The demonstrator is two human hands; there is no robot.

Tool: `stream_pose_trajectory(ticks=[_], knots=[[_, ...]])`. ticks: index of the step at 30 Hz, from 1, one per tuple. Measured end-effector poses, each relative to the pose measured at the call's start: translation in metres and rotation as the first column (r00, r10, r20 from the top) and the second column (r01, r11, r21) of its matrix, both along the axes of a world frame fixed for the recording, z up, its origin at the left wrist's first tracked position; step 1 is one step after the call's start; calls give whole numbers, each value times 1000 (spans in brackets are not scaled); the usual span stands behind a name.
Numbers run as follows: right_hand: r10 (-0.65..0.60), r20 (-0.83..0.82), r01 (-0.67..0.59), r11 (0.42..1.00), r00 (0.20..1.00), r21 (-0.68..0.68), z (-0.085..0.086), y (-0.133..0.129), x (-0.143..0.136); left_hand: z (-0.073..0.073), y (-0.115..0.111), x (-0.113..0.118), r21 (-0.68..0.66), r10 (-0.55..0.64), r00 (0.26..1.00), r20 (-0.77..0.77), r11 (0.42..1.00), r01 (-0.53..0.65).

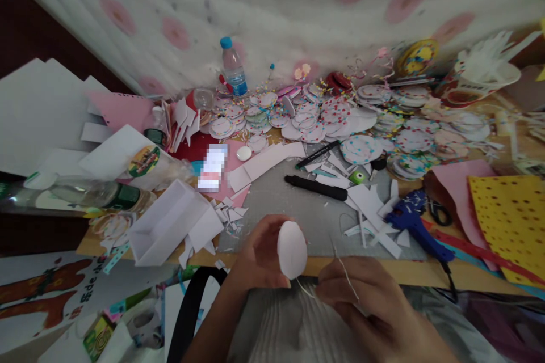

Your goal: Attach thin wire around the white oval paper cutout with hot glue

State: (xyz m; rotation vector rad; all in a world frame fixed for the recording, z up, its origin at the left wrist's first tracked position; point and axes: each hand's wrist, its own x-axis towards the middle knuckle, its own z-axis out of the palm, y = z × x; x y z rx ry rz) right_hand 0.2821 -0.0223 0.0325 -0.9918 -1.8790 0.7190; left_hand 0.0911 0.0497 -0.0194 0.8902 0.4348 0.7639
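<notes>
A small white oval disc [292,250] stands on edge in my left hand [264,255], whose fingers and thumb hold its rim just above the table's front edge. From the disc's lower edge a thin pale string [348,277] runs to my right hand [361,295]. The right fingers are pinched together on that string, and a loose length of it lies over the back of the hand. The grey cutting mat [272,215] lies beyond both hands.
Decorated paper discs [304,119] are heaped along the back. A black marker [315,188], paper scraps [370,204] and a blue glue gun [419,221] lie on the right. A white box [166,227], phone [213,167] and bottles [233,68] stand or lie left and behind.
</notes>
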Motion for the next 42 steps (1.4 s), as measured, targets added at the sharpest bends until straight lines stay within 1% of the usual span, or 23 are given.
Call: stream_pose_trajectory(ticks=[3, 6, 11, 15, 18, 22, 24, 28, 33, 42], knots=[[-29, -21, 28, 999, 999, -35, -1, 0, -3, -2, -2, 1, 127, 74, 996, -44, 990, -68], [-42, -47, 40, 998, 998, -56, 0, 0, -7, -3, -4, 1, 275, 138, 986, -93, 955, -107], [-89, -95, 81, 993, 991, -87, 1, -1, -14, -1, -5, 4, 490, 232, 967, -101, 858, -155], [-129, -137, 109, 984, 982, -143, 2, -5, -19, 0, -6, 5, 593, 307, 947, -88, 781, -198], [-174, -154, 147, 975, 973, -167, 5, -6, -22, -3, -7, 5, 677, 384, 918, -97, 702, -222], [-227, -178, 190, 961, 958, -202, 10, -6, -27, -7, -7, 3, 803, 483, 873, -70, 546, -238], [-251, -189, 210, 955, 949, -210, 11, -6, -29, -9, -7, 3, 836, 503, 863, -48, 493, -240], [-296, -179, 248, 937, 938, -246, 9, -8, -32, -13, -7, 2, 867, 529, 847, -49, 443, -227], [-290, -181, 237, 934, 940, -267, 10, -7, -33, -17, -8, 0, 901, 540, 841, -27, 377, -213], [-242, -170, 189, 943, 955, -275, 11, -6, -32, -18, -8, 1, 901, 550, 835, -10, 368, -231]])
